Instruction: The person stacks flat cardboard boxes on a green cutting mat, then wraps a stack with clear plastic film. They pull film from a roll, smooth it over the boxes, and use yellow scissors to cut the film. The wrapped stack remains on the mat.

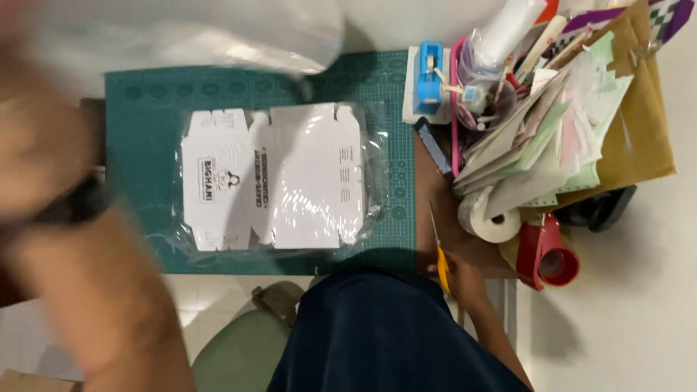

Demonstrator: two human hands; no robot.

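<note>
On the green cutting mat (145, 101) at the centre of our view lies a flat white die-cut card sheet (290, 181), sealed inside a clear plastic bag (374, 210). At five o'clock from it, our right hand (465, 283) rests at the desk edge, fingers curled closed around the yellow handle of a pair of scissors (438, 250), whose thin blades point towards twelve o'clock, just beside the mat's right edge. At nine o'clock our left hand (29, 138) is raised near the camera and badly blurred, a dark band (72, 205) at the wrist; we cannot tell how its fingers stand or whether they hold the blurred pale sheet (218, 33) at eleven o'clock. At two o'clock a heap of papers (559, 131), a blue tape dispenser (430, 76) and rolls of tape (494, 218) crowd the desk. We judge the scissors are gripped but not yet at work, apart from the bag; a cut would call for steadying the bag first
</note>
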